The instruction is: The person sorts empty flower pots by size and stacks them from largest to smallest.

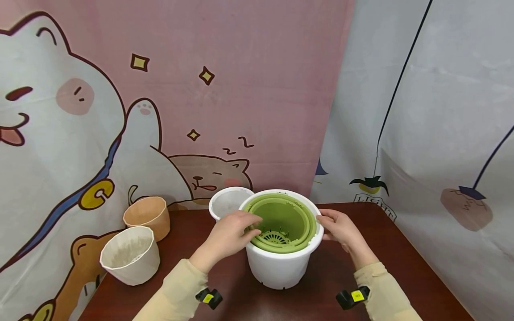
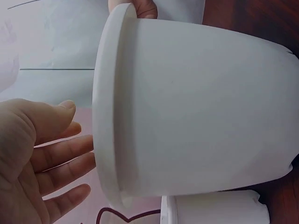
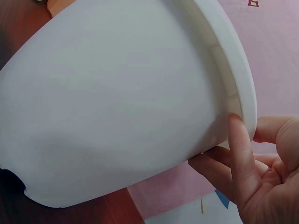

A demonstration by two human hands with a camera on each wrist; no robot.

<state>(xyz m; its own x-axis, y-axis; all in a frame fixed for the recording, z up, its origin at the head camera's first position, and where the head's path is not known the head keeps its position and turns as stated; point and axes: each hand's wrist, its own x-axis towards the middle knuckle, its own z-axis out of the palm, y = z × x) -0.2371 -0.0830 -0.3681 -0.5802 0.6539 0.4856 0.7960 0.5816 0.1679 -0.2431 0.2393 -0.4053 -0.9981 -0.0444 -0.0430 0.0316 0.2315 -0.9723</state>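
A large white flower pot stands upright on the table, with green plastic pots nested inside it. Slots pierce the floor of the innermost green one. My left hand is over the near-left rim, fingers loosely spread and gripping nothing; in the left wrist view its fingertips are right at the white rim. On the other side my right hand holds the pot's rim, and the right wrist view has its fingers pinching the rim from outside and above.
Behind the large pot, to its left, stands a smaller white pot. A tan faceted pot and a cream faceted pot sit at the table's left edge. Printed cloth hangs behind the dark red table.
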